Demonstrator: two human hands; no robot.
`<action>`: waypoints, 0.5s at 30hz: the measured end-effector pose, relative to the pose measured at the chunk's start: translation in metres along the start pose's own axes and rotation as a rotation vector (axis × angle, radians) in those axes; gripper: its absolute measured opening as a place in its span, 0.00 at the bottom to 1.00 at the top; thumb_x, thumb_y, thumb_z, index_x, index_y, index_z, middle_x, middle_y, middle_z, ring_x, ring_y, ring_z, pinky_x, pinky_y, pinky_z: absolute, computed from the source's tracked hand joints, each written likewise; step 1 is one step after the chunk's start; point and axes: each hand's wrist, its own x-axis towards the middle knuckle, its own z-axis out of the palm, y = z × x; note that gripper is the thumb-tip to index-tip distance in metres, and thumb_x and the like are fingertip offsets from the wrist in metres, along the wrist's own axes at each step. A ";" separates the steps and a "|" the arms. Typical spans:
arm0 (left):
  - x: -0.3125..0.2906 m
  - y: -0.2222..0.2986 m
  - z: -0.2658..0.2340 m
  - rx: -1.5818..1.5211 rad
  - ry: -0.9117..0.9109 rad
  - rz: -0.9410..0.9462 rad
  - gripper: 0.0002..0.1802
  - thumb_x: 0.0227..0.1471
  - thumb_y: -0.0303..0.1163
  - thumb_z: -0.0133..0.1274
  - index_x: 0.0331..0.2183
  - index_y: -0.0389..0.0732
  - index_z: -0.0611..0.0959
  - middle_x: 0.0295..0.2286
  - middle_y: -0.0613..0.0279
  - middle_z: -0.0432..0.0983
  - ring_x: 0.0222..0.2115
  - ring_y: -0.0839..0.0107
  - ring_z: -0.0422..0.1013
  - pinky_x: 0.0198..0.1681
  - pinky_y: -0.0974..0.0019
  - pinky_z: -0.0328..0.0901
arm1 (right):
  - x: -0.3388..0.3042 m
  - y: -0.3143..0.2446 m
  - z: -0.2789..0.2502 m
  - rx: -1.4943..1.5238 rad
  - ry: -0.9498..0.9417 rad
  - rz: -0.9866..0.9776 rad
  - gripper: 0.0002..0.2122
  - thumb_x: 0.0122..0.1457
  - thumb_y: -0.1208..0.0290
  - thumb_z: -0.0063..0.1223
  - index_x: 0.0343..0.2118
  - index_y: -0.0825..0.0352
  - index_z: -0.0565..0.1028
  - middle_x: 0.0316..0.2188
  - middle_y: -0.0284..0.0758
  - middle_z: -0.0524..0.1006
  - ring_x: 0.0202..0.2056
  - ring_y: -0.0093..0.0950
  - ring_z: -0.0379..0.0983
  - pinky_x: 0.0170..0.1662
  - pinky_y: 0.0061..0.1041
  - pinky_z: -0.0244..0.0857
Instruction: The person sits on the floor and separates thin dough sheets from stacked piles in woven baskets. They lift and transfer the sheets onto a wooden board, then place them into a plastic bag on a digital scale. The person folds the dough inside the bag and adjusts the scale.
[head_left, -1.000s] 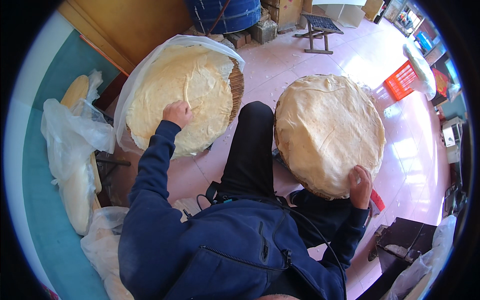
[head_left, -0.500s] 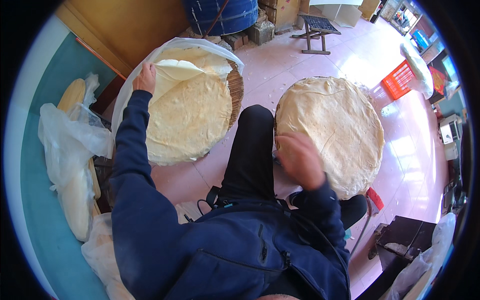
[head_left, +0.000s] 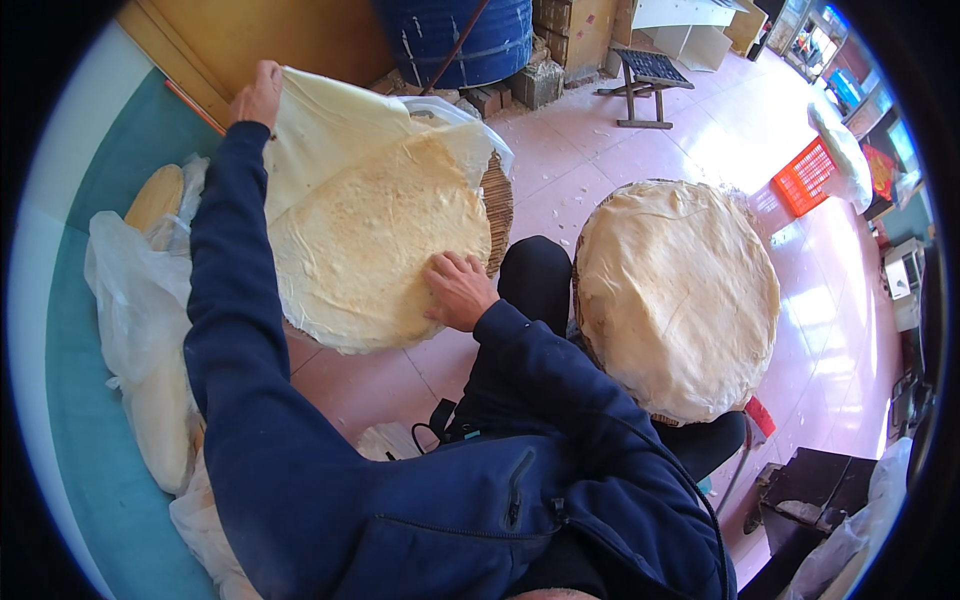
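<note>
Two stacks of large, thin, round flatbreads lie in front of me, one on each side of my knee. My left hand (head_left: 258, 97) is closed on the edge of the top flatbread (head_left: 325, 125) of the left stack and holds it up at the far left. The raised part hangs as a pale sheet over the left stack (head_left: 370, 250). On that stack's right side rests my right hand (head_left: 460, 290), its fingers spread and touching the surface. The right stack (head_left: 680, 300) lies untouched, its top wrinkled.
A woven mat (head_left: 498, 215) shows under the left stack, with plastic film (head_left: 450, 108) at its far edge. Plastic-wrapped goods (head_left: 150, 340) stand along the left wall. Farther off are a blue drum (head_left: 460, 40), a folding stool (head_left: 648, 85) and an orange basket (head_left: 803, 178).
My left hand has drawn the flatbread's edge up and away to the far left. My right hand has moved left from the right stack onto the left one.
</note>
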 end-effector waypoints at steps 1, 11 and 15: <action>0.014 -0.007 -0.002 -0.009 0.027 0.006 0.13 0.58 0.47 0.37 0.38 0.51 0.68 0.28 0.45 0.75 0.30 0.41 0.70 0.32 0.44 0.64 | 0.000 0.001 0.001 0.009 -0.002 0.006 0.28 0.42 0.55 0.61 0.46 0.63 0.69 0.49 0.38 0.65 0.54 0.35 0.58 0.53 0.38 0.52; 0.115 -0.011 -0.096 0.110 0.097 -0.024 0.15 0.60 0.43 0.38 0.41 0.45 0.70 0.35 0.48 0.75 0.36 0.51 0.72 0.37 0.56 0.65 | 0.004 0.002 0.004 0.016 0.005 0.023 0.26 0.42 0.56 0.61 0.44 0.63 0.71 0.48 0.36 0.67 0.54 0.33 0.58 0.52 0.36 0.53; 0.137 0.026 -0.162 -0.022 0.174 -0.050 0.19 0.56 0.39 0.41 0.36 0.29 0.71 0.33 0.34 0.72 0.34 0.41 0.69 0.38 0.48 0.63 | 0.004 0.001 0.005 -0.007 -0.001 0.028 0.26 0.42 0.57 0.61 0.44 0.63 0.71 0.48 0.35 0.67 0.54 0.33 0.58 0.52 0.36 0.53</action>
